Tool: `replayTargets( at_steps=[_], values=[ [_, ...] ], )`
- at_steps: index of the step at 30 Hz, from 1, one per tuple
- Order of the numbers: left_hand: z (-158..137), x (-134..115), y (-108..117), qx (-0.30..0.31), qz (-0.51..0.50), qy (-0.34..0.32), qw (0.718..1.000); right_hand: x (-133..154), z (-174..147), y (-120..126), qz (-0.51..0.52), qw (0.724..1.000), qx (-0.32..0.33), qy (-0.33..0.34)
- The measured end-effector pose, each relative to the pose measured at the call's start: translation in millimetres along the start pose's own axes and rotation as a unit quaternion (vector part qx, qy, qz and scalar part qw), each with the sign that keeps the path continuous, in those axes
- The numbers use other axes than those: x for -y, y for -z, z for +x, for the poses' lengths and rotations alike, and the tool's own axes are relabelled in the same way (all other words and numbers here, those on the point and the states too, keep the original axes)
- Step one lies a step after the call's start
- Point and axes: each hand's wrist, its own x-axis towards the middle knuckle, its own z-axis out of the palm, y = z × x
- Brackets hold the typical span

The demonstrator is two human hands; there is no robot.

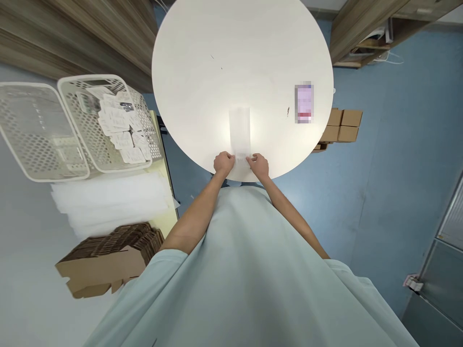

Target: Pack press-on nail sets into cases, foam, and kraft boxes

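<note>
A long, translucent whitish strip of soft packing sheet [240, 127] lies flat on the round white table [195, 86], running away from me. At its near end, my left hand [224, 163] is closed with thumb and fingertips pinching the left edge. Opposite it, my right hand [259, 165] pinches the right edge with its fingertips. Something faint and pale shows between the hands, too blurred to make out. Both hands rest close to the table's front edge.
To the right on the table lies a pixelated pinkish item [304, 103]. At left stand a white basket of small white packets [144, 103], another white basket [32, 178], a stack of white sheets [112, 197] and flattened cardboard boxes [101, 270]. Brown boxes [349, 126] sit beyond the right edge.
</note>
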Motion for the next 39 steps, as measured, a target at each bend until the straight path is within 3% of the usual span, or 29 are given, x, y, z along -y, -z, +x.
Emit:
replayTargets(
  at_steps=[4,6,9,12,14,18,25,29,31,34,39],
  values=[
    [-8,-2,1,0.006,0.014,0.015,1.000,3,6,-9,0.023,0.999,0.021,-0.013],
    [-16,-4,4,-0.023,0.030,-0.019,0.999,4,8,-12,0.018,1.000,0.017,-0.014],
    [-30,-6,12,-0.061,0.068,-0.187,0.978,2,8,-12,0.017,1.000,0.013,-0.009],
    [-39,-5,17,-0.002,0.116,-0.369,0.922,1,9,-11,0.014,1.000,0.013,-0.004],
    [-42,-3,18,0.049,0.145,-0.419,0.895,2,10,-10,0.012,1.000,0.015,-0.004],
    [-41,5,14,0.098,0.191,-0.416,0.883,4,11,-8,0.031,0.999,0.018,-0.012],
    [-41,7,8,0.080,0.207,-0.393,0.892,1,8,1,0.109,0.989,0.096,-0.019],
    [-42,5,10,0.076,0.215,-0.394,0.890,-2,-4,10,-0.023,0.996,0.042,0.069],
    [-42,5,11,0.071,0.214,-0.392,0.892,-3,-9,13,-0.112,0.982,0.024,0.152],
    [-43,6,14,0.067,0.210,-0.395,0.892,-4,-13,14,-0.202,0.946,0.071,0.242],
    [-42,10,22,0.077,0.188,-0.387,0.899,-7,-13,18,-0.223,0.938,0.090,0.248]
  ],
)
